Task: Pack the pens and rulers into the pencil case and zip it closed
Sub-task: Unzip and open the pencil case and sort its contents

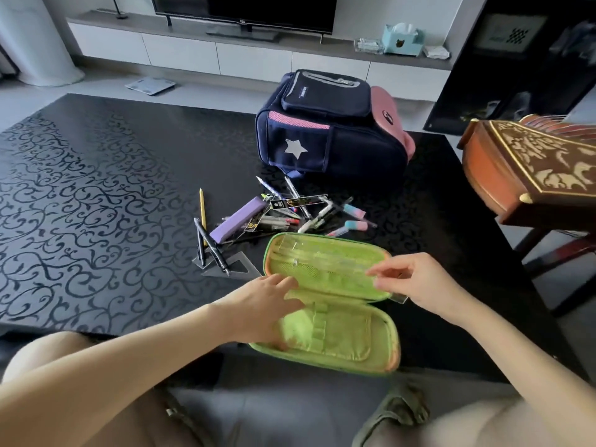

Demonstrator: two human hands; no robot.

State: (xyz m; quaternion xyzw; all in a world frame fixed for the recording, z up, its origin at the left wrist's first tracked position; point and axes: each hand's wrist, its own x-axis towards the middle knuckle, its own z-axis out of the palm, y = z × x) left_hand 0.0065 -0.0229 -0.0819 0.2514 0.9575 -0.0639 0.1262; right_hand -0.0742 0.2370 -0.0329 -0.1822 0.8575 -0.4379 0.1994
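Hands: left hand (271,304) rests open, fingers straight, on the left end of the open pencil case (338,343). Right hand (416,282) touches a clear ruler (322,254) lying in the far half; grip cannot be determined. Case sits at the near edge of the bench (96,188). Pens (290,217) lie heaped just beyond, before a backpack (332,124).

One case (338,337), one bag (329,130), one yellow pencil (202,209), one purple box (237,219) and two black pens (211,246) are lying here; the piled pens (309,221) are too tangled to count.
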